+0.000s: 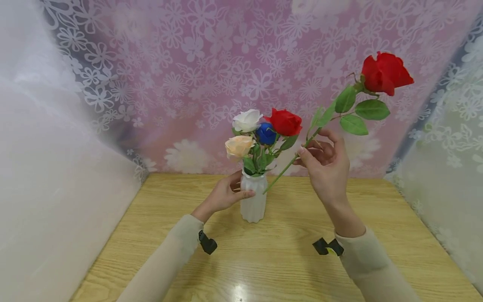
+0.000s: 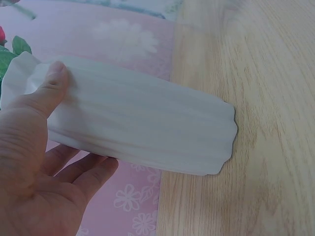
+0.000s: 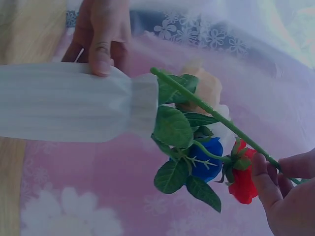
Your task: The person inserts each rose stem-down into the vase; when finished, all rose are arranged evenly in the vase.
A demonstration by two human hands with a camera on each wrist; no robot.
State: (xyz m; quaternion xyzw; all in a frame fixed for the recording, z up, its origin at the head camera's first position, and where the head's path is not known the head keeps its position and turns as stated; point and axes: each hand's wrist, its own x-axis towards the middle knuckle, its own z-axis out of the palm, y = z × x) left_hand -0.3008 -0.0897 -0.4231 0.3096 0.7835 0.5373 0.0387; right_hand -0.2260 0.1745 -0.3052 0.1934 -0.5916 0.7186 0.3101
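Observation:
A white fluted vase stands upright on the table. My left hand grips its upper part, with the thumb across the near side, as the left wrist view shows of the vase. In the vase are a white rose, a peach rose, a blue rose and a red rose. My right hand pinches the green stem of another red rose, bloom up to the right. In the right wrist view this stem slants past the vase mouth, its lower end outside it.
The wooden table ends at a pink flower-patterned cloth behind the vase. Pale sheets stand at the left and the right. A black wrist camera is on the left sleeve, another on the right.

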